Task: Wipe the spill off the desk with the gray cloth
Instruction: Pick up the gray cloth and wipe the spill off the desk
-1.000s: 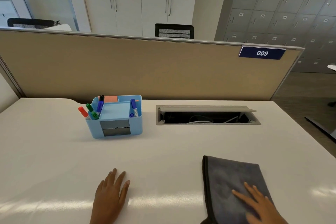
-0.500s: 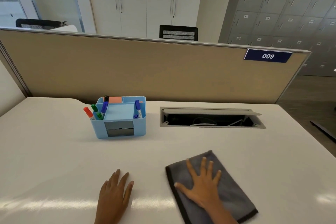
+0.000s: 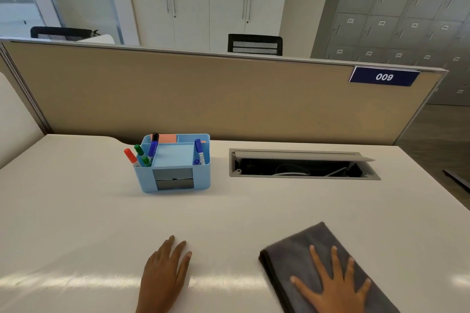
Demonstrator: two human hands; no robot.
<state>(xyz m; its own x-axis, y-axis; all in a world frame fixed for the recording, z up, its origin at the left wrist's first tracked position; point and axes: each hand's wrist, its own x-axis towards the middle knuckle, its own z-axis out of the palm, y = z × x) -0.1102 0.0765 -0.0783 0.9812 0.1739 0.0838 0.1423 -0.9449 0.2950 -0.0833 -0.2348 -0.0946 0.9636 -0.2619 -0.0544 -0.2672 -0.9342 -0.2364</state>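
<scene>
A folded gray cloth (image 3: 300, 251) lies flat on the white desk (image 3: 76, 211) at the near right. My right hand (image 3: 333, 284) presses down on it with the palm flat and the fingers spread. My left hand (image 3: 164, 274) rests flat on the bare desk to the left of the cloth, holding nothing. I can make out no spill on the desk surface; only a bright streak of reflected light runs across the near edge.
A light blue desk organizer (image 3: 175, 180) with several markers stands at the back left centre. An open cable tray (image 3: 302, 165) is set into the desk at the back right. A tan partition (image 3: 203, 99) closes off the far edge.
My right hand slid the cloth left across the desk, then back to the right, turning it slightly. The left hand has stayed in place.
</scene>
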